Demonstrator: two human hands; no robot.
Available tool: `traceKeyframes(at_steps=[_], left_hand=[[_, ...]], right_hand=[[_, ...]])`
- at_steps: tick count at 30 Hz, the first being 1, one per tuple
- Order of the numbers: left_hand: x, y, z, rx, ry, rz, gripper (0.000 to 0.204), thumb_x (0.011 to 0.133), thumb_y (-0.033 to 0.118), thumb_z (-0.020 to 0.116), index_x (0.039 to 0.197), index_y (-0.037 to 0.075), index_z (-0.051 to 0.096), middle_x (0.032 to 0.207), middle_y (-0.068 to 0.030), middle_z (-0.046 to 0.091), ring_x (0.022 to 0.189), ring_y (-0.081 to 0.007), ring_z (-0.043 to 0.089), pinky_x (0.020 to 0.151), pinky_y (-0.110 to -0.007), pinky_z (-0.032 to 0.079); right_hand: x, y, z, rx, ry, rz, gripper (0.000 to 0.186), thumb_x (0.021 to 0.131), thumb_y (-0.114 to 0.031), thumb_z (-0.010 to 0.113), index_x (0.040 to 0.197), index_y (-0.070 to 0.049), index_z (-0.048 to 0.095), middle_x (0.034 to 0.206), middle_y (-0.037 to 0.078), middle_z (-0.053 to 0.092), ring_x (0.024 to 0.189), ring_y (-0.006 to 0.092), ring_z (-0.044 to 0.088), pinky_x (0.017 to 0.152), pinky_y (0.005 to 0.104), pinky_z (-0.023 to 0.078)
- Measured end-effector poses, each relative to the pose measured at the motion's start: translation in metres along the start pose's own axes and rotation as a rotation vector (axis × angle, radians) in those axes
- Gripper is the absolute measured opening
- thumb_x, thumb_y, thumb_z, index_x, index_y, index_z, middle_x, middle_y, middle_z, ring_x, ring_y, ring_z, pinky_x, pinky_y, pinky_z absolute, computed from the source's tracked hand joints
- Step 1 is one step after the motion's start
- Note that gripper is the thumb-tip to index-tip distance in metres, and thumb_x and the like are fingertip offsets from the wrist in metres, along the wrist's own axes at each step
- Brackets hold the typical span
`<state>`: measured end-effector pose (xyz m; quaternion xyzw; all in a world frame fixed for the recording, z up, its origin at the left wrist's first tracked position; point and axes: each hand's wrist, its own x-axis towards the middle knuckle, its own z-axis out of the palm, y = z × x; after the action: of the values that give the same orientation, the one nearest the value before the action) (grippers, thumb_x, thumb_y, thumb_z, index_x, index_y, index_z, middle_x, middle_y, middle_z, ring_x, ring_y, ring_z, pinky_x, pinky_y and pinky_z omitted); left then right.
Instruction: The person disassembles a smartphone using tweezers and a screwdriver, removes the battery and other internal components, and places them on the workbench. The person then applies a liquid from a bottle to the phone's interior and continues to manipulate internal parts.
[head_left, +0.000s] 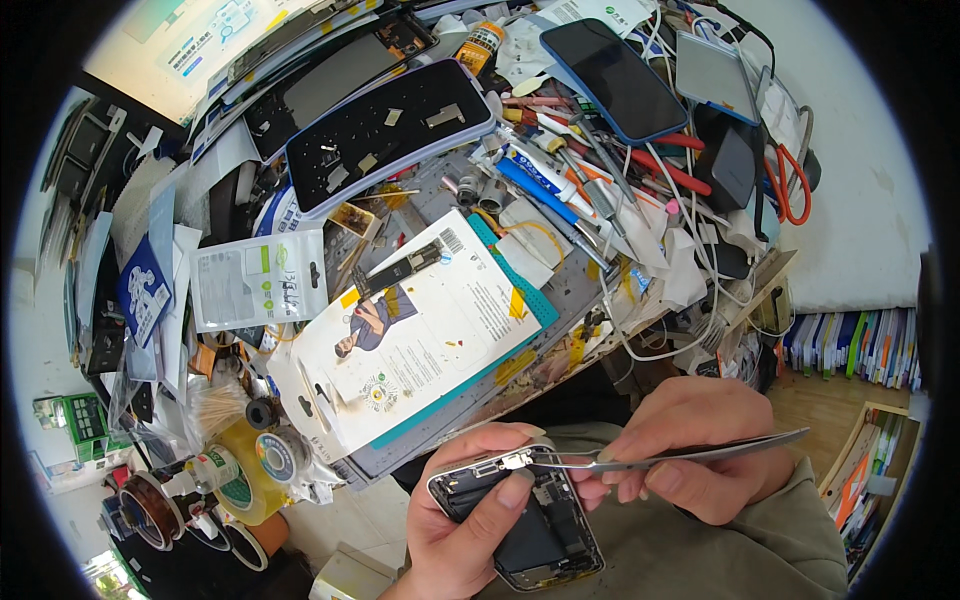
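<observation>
My left hand grips an opened phone housing above my lap, its dark inside facing up. The thumb rests at the upper part of the housing, near a small silver part. Between the fingers and thumb of my right hand is a pair of metal tweezers, held nearly level. Their curved tips reach over the top edge of the phone, right beside the silver part; whether they pinch it I cannot tell. A slim phone circuit board lies on a white printed card on the bench.
A black parts tray holds small pieces. Behind it stand a blue-edged phone, pliers with red handles and loose white cables. To the left are a clear zip bag, cotton swabs and tape rolls.
</observation>
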<state>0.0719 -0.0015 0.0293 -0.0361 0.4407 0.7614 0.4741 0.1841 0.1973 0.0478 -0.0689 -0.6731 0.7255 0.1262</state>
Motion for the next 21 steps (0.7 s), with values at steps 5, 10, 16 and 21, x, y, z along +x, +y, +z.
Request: traceKeyframes(at_steps=[5,10,16,21], left_hand=[[0.0003,-0.001,-0.0015,0.03,0.003,0.013,0.04,0.099,0.012,0.066,0.132,0.002,0.045,0.103,-0.0328,0.07,0.091,-0.0486,0.074,0.08,-0.058,0.064],[-0.0008,-0.0012,-0.0014,0.027,0.002,0.015,0.041,0.099,0.012,0.066,0.132,0.003,0.045,0.1,-0.0323,0.07,0.091,-0.0488,0.074,0.08,-0.056,0.064],[0.001,-0.0021,-0.0031,0.019,-0.032,0.026,0.042,0.099,0.013,0.066,0.133,0.003,0.044,0.099,-0.0327,0.07,0.088,-0.0471,0.074,0.08,-0.055,0.064],[-0.0012,-0.0022,-0.0021,0.02,-0.008,0.016,0.043,0.1,0.014,0.065,0.134,0.003,0.042,0.103,-0.0347,0.07,0.088,-0.0472,0.074,0.081,-0.055,0.064]], right_hand=[[-0.0001,-0.0009,0.0022,-0.097,-0.002,-0.054,0.026,0.09,0.0,0.072,0.115,0.008,0.073,0.094,0.014,0.078,0.086,0.0252,0.075,0.074,0.0324,0.058],[0.0,-0.0004,0.0042,-0.079,0.026,-0.069,0.025,0.091,-0.001,0.072,0.115,0.008,0.073,0.094,0.014,0.077,0.085,0.0246,0.075,0.074,0.032,0.058],[0.0012,0.0015,0.0026,0.012,0.0,-0.007,0.024,0.097,-0.004,0.067,0.118,0.008,0.072,0.096,0.015,0.076,0.083,0.0216,0.074,0.072,0.0318,0.058],[0.0027,0.0045,0.0001,0.141,-0.041,0.011,0.026,0.103,-0.006,0.06,0.122,0.01,0.068,0.101,0.018,0.074,0.08,0.0187,0.072,0.067,0.0296,0.057]])
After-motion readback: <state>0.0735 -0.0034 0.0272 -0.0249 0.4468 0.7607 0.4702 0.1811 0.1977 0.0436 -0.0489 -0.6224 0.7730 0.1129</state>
